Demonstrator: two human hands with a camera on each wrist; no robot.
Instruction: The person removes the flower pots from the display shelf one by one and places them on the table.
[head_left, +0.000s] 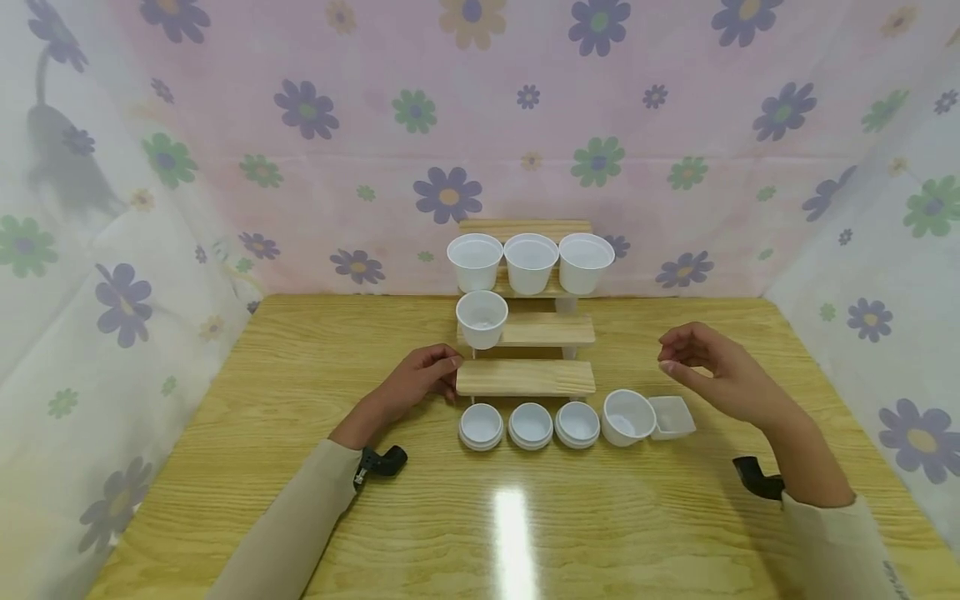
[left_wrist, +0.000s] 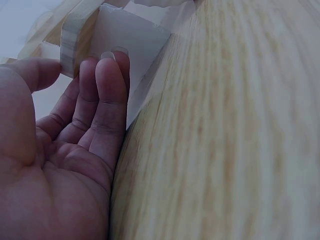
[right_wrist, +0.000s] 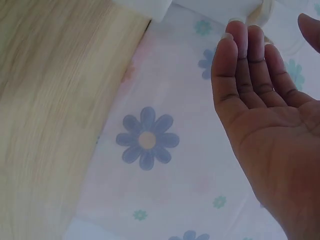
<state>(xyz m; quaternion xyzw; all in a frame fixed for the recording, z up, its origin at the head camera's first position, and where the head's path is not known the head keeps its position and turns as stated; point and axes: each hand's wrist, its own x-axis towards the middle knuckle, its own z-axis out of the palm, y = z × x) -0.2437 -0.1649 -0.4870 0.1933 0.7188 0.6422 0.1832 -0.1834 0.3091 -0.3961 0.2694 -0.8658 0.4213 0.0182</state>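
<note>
A tiered wooden stand [head_left: 525, 378] with white side supports stands at the middle of the table. My left hand [head_left: 427, 375] grips the left end of its lowest step, the thumb on one face of the board [left_wrist: 75, 40] and the fingers on the other. My right hand [head_left: 723, 375] hovers right of the stand, holding nothing, its fingers [right_wrist: 226, 65] loosely bent. Nearest to it sit a small square white pot [head_left: 672, 418] and a round white pot [head_left: 628, 417]. Three white pots [head_left: 531, 265] line an upper step, and another white pot [head_left: 482, 321] sits below them at the left.
Three small, low white pots [head_left: 531, 427] stand in a row before the stand. The wood-grain table [head_left: 337, 533] ends at a flowered cloth backdrop [head_left: 360, 200], with cloth at both sides too.
</note>
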